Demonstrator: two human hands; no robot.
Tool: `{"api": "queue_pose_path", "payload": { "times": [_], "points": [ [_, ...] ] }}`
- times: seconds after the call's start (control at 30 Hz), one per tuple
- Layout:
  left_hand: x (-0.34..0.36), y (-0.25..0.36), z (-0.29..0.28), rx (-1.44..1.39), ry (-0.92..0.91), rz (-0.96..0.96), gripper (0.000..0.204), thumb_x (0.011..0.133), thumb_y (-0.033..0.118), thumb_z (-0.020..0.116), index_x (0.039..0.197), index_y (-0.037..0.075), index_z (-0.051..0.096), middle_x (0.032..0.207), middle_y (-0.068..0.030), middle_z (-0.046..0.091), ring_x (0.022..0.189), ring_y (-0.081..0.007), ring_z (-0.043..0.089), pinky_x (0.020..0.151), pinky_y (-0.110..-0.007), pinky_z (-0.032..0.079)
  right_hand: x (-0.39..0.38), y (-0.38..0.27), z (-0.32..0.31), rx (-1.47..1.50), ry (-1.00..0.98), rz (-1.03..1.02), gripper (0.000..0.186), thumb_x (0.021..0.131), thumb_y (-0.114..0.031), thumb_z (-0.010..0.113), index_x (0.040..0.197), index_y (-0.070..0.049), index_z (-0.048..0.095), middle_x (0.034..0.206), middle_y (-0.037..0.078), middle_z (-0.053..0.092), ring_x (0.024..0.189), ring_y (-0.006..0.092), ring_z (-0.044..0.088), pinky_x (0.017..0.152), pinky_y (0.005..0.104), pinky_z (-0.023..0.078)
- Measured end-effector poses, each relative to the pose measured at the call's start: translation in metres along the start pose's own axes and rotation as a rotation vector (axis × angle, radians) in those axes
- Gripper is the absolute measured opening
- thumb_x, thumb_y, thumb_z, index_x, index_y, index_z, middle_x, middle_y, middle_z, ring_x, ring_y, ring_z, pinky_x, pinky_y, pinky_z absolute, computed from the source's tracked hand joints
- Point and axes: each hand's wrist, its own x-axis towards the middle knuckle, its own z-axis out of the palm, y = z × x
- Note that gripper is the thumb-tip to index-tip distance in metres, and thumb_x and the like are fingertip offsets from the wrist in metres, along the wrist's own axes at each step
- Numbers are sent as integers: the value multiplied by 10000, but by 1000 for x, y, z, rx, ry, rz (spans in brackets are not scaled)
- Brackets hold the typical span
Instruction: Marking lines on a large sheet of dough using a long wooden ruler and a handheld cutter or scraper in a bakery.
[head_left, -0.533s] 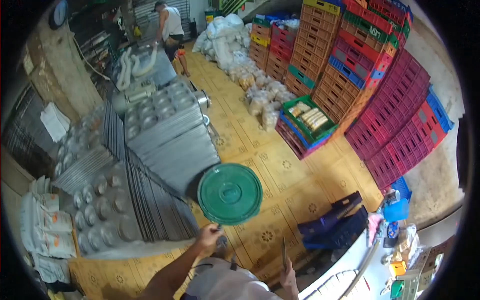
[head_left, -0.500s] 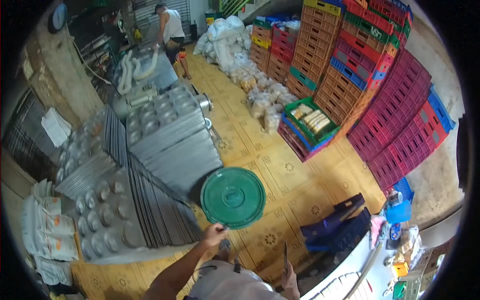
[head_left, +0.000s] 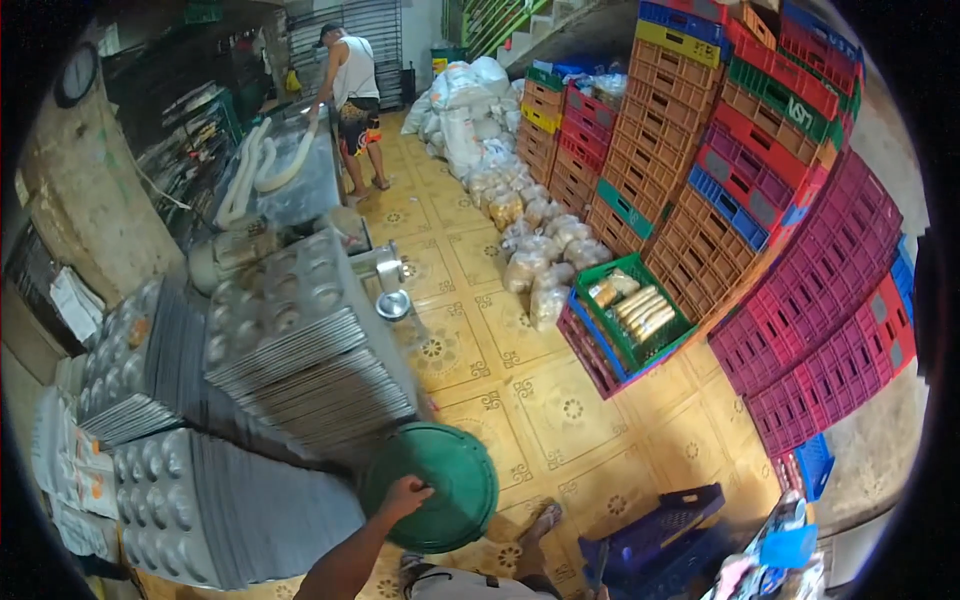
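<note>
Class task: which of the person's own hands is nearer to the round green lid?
Left. The left hand rests on the round green lid; the right hand is out of view.

Clear bread bags line the floor — white sacks behind.

- A commercial bakery's back room.
- Stacks of metal baking trays with round moulds fill the left.
- Right of the trays, plastic crates stand piled high; one green crate holds loaves.
- Beyond the trays, bagged bread lies on the tiled floor.
</note>
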Motion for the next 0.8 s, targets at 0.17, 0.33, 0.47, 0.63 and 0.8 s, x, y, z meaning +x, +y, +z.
{"api": "queue_pose_path", "payload": {
  "times": [0.17,0.33,0.47,0.63,0.8],
  "points": [
    [29,34,56,-20,242,-114,291,902,255,839,878,21,668,717,-68,656,660,-163,665,645,-360,533,127,-110,175,2823,-167,349,348,1106,-326,532,1296,-57,648,1085,182,700,872,324,661,693,473,565],
    [67,61,125,153,363,-40,304,896,272,855,893,28,675,765,-79,681,699,-172,675,672,-363,550,252,-307,207,3438,-1258,322,405,1107,-299,531,1381,-7,591,1041,230,707,942,425,673,759,496,568],
    [121,80,135,-332,267,-152,401,885,378,872,976,27,702,800,-81,709,729,-184,705,683,-374,561,416,-374,250,3500,-1044,296,457,1111,-307,535,1441,9,550,1097,224,708,947,425,651,853,507,551],
    [275,107,86,-320,-60,-439,859,916,688,667,1507,92,486,1576,-227,305,1435,-366,369,1073,-654,371,636,-410,265,3441,-229,117,478,1100,-305,572,1490,-30,535,1129,166,708,903,359,630,860,503,540],
    [399,308,38,-379,330,-187,400,913,372,848,1055,24,712,864,-88,729,754,-194,716,698,-375,569,771,-509,188,3383,-422,116,480,1086,-321,605,1502,-88,542,1046,132,717,802,350,652,759,524,545]
  ]
}}
